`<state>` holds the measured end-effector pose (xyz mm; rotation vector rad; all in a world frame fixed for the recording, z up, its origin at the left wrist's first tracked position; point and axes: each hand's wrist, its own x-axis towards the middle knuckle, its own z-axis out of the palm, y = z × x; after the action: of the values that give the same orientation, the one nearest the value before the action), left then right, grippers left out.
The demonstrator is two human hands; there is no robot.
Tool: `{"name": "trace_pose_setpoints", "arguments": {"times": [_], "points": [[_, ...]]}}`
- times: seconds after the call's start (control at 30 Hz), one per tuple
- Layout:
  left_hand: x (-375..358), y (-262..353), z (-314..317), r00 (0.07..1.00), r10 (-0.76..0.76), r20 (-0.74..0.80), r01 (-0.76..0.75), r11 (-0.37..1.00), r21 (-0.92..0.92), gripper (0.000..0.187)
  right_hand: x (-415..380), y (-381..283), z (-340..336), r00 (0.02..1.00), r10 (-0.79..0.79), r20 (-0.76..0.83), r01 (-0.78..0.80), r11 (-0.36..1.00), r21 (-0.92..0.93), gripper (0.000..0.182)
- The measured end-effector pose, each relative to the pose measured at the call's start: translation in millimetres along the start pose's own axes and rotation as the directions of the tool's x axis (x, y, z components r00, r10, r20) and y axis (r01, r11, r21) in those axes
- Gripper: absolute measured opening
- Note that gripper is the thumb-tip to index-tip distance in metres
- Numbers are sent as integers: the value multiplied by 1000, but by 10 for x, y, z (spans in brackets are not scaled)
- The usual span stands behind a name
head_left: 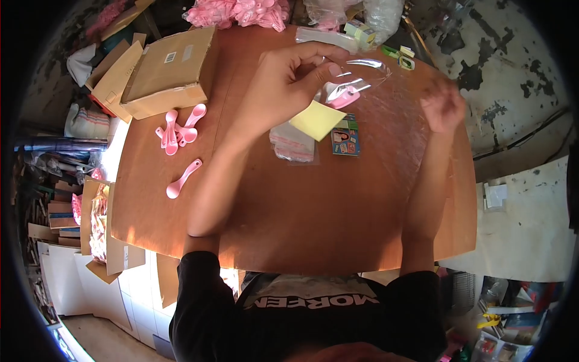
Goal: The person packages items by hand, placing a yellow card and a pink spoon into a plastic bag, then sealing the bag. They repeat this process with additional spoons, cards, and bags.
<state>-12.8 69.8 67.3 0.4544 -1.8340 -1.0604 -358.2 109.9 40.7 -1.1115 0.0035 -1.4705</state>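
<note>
Fingers of the left hand (289,84) pinch a clear bag (356,81) above the bench (301,211), a pink spoon (345,98) and yellow card (316,119) at its mouth. Right hand (443,107) hovers blurred beside it, grip unclear. Loose spoons (178,130) lie left.

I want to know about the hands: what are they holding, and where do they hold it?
The left hand pinches a clear plastic bag by its edge. The right hand is blurred; its hold cannot be told.

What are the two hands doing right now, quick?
Left hand: closed, pinching a clear plastic bag with a pink spoon inside.
Right hand: blurred, loosely curled; cannot tell whether it holds anything.
</note>
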Motion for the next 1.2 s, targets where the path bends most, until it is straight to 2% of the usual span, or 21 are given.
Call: {"name": "trace_pose_setpoints", "arguments": {"times": [0.03,0.07,0.1,0.13,0.17,0.23,0.27,0.33,0.4,0.53,0.6,0.63,0.7,0.73,0.77,0.8,0.87,0.9,1.0,1.1,1.2], "points": [[9,14,-14,1000,-22,18,21,998,55,24,-71,32,-304,928,194,-318,-345,768,-540,18],[-2,-6,8,999,-21,25,20,999,42,24,-219,75,-583,747,137,-651,-664,193,-722,22],[-1,-31,20,1000,-29,6,28,999,19,23,-508,136,-915,846,-46,-532,-532,-144,-834,23],[13,-45,17,999,-35,-15,35,999,-1,22,-665,162,-1126,928,-161,-336,-371,-485,-792,25],[14,-50,13,999,-42,-6,43,999,25,19,-640,138,-1024,930,-156,-332,-364,-493,-790,25],[21,-72,15,998,-53,-19,54,998,26,18,-550,157,-549,821,-343,-456,-563,-354,-747,24],[22,-76,23,998,-63,-4,64,997,33,16,-485,189,-266,817,-344,-463,-569,-351,-744,24],[22,-81,47,996,-90,28,89,995,34,16,-244,271,376,845,-96,-525,-516,108,-850,26],[19,-74,86,992,-113,55,112,993,31,15,-79,526,991,930,-10,-368,-347,311,-885,26],[11,-134,136,997,-67,43,70,995,-72,17,130,954,1334,943,-135,-305,-246,334,-910,18],[13,-103,131,1000,-16,21,17,997,-81,22,233,971,1329,956,-161,-245,-192,288,-938,15],[-2,-21,116,999,33,21,-30,989,-148,32,286,951,1359,942,-301,-146,-99,167,-981,13],[1,13,54,996,88,8,-85,975,-206,42,343,955,1254,951,-292,-100,-61,141,-988,12],[-6,-22,24,993,107,42,-101,987,-125,51,352,948,1205,958,-281,-62,-32,110,-993,11],[-11,-50,10,989,121,85,-117,992,-46,60,327,938,1186,985,-139,-99,-92,51,-994,10],[-12,-48,16,988,124,87,-121,992,-42,60,304,933,1188,985,-143,-95,-88,52,-995,10],[-19,-56,49,970,2,243,-7,1000,21,64,306,923,1196,974,-161,-160,-123,218,-968,11],[4,-104,75,961,-7,276,-4,999,39,68,319,908,1237,971,-210,-111,-72,184,-980,12],[9,-134,150,957,-44,288,53,998,-25,67,302,898,1248,955,-222,-196,-123,305,-944,12],[24,-134,189,943,-94,320,133,986,-101,66,299,901,1271,947,-229,-224,-148,305,-941,13],[36,-148,201,966,-80,245,85,996,-14,64,292,885,1215,937,-258,-236,-107,431,-896,16]]}}
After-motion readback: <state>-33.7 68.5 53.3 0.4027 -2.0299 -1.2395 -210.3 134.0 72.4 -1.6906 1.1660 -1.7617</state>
